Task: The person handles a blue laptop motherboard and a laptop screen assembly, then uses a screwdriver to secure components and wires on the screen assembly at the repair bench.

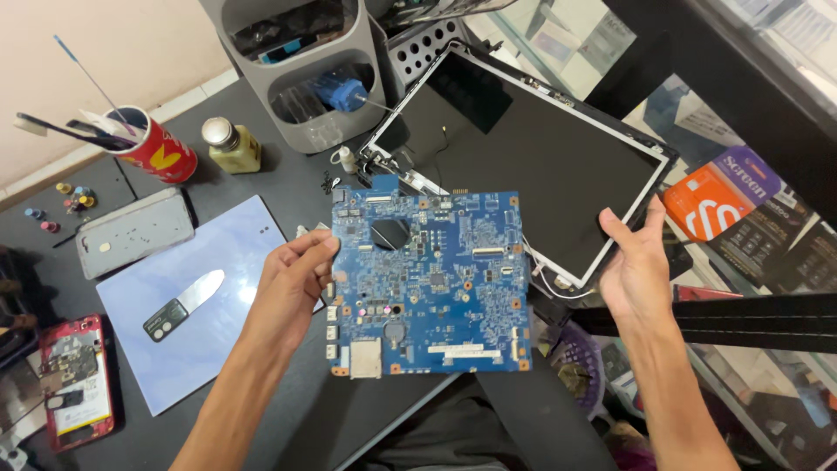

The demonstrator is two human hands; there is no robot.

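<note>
Circuit board (430,283), blue, is up in the air over the near edge of the dark surface (288,166), pinched at its left edge by the left hand (292,279). It lies flat-faced to the camera, roughly square. Right hand (636,266) is open, fingers spread, empty, just off the board's right edge, beside the laptop screen (532,157).

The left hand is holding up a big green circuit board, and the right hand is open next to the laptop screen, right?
Not quite. The circuit board is blue, not green, as the head view shows. The left hand does hold it up, and the right hand is open beside the laptop screen.
</note>
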